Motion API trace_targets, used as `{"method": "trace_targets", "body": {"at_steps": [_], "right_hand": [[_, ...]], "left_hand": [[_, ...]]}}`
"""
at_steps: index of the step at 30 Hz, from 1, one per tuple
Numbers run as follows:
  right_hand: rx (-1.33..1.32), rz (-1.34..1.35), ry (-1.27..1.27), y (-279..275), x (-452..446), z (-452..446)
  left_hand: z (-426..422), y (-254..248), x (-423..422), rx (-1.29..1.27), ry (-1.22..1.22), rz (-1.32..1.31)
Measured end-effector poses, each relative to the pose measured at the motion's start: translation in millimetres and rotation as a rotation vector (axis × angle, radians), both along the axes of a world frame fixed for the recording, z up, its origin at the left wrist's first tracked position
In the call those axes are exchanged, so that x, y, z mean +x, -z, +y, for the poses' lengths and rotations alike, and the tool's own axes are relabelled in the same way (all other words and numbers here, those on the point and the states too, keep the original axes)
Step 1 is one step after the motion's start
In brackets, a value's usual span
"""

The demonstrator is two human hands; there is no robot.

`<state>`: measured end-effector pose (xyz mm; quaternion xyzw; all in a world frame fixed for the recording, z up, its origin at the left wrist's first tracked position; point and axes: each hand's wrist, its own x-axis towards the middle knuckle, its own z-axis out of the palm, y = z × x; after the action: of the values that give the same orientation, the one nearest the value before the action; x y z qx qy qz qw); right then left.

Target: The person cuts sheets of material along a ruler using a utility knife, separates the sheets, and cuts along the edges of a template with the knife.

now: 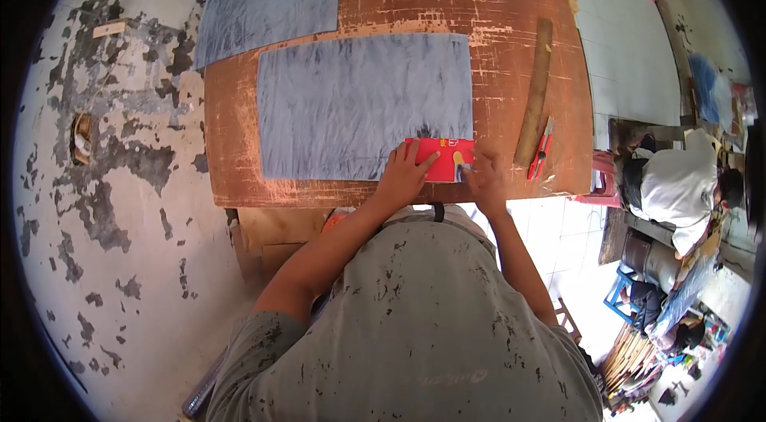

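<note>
A grey, streaked sheet [359,95] lies flat on the brown, scratched tabletop [511,55]. At the sheet's lower right corner rests a flat red rectangular piece [437,171] with small yellow markings. My left hand [403,176] presses on the red piece's left part, thumb and fingers spread. Beside its right edge is my right hand [485,181], slightly blurred, fingers bent together in a pinch. Whatever these fingers hold is too small to make out. To the right lie a red-handled cutter knife [542,149] and a long brown strip [535,91].
A second grey sheet [271,3] lies at the table's far left. A wall with peeling paint [112,183] stands on the left. On the right, a person in a white shirt [678,183] sits at a bench, with a blue stool [618,294] nearby.
</note>
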<state>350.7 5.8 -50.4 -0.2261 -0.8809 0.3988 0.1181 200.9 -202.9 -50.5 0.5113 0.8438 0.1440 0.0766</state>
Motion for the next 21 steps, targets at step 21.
{"method": "trace_targets", "body": {"at_steps": [21], "right_hand": [[0.338, -0.104, 0.143, 18.4, -15.5, -53.8]], "left_hand": [[-14.4, 4.7, -42.2, 0.05, 0.253, -0.117]]}}
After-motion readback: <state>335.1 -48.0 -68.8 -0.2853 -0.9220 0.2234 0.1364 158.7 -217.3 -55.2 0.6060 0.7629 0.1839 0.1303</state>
